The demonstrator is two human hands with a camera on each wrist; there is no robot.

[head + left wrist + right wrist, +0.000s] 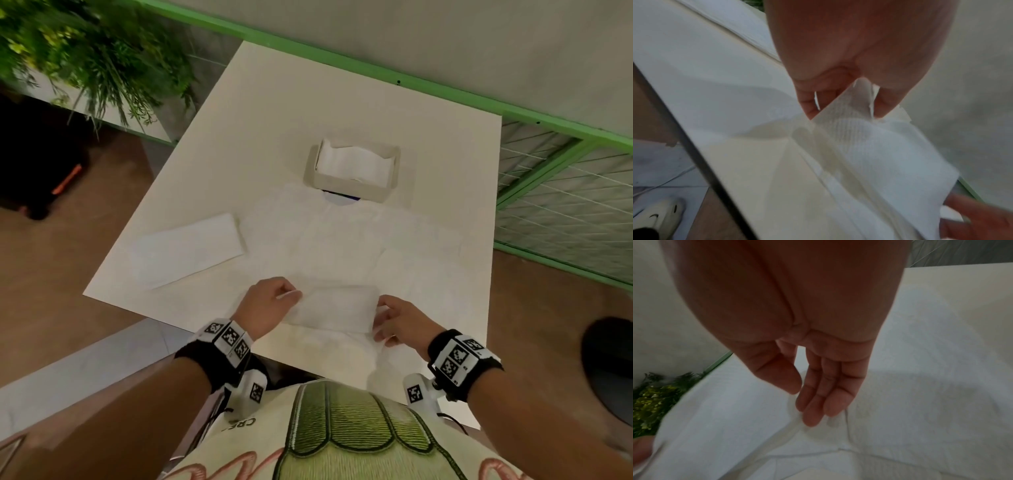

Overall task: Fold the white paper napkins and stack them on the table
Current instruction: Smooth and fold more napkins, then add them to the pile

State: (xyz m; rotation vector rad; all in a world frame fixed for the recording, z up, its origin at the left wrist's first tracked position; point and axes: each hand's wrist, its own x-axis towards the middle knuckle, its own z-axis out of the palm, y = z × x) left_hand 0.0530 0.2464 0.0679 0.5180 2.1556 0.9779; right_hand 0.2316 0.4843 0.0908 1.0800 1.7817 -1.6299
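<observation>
A white square table (294, 113) spreads out beyond both sets of fingers, and across its middle lies a large unfolded sheet of white paper napkin (342, 240), starting just past the fingertips and running to the holder. Far beyond the fingers, at the sheet's far edge, stands a cream napkin holder (352, 171) with white napkins inside. Off to the outer side of the left fingers, well apart from them, rests a flat stack of folded napkins (191, 250). Between the two hands, near the table's near edge, is a partly folded napkin (335, 308), its ends at the fingertips. The left hand (270, 301) pinches the napkin's left end between thumb and curled fingers (813, 104), lifting that edge slightly. The right hand (397, 322) has nearly straight fingers (818, 402) held close together, tips touching the paper, thumb a narrow gap away; whether it grips is not clear.
</observation>
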